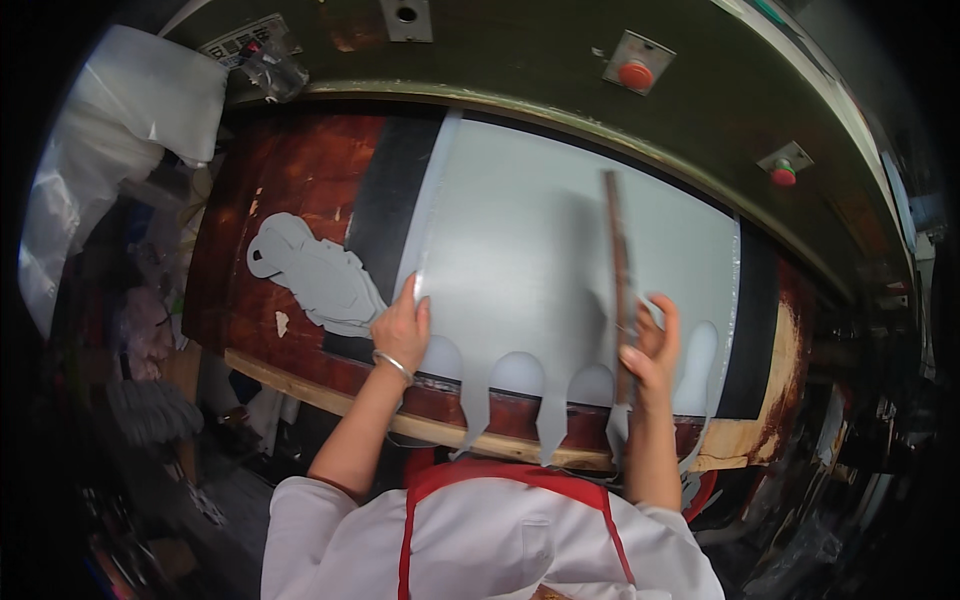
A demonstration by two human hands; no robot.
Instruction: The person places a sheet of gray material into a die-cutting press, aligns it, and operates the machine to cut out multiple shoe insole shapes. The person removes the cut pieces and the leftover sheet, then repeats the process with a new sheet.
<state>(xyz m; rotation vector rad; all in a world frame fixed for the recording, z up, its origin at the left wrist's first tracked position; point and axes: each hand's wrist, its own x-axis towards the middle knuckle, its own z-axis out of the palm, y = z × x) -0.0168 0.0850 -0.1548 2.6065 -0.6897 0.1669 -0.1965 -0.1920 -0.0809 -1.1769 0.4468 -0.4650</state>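
A large grey sheet lies over a pale board on the work table, its near edge cut into rounded gaps with tongue-like strips hanging down. My left hand, a bangle at its wrist, grips the sheet's left edge between thumb and fingers. My right hand is closed around the lower part of a long, narrow brown cutting die, seen edge-on and slightly blurred. The die stands over the right half of the sheet and casts a shadow. Left of my left hand lies a stack of grey insole-shaped pieces.
A dark green press beam spans the far side, with a red button and another red button. Clear plastic sheeting hangs at far left. A wooden edge borders the red-brown table.
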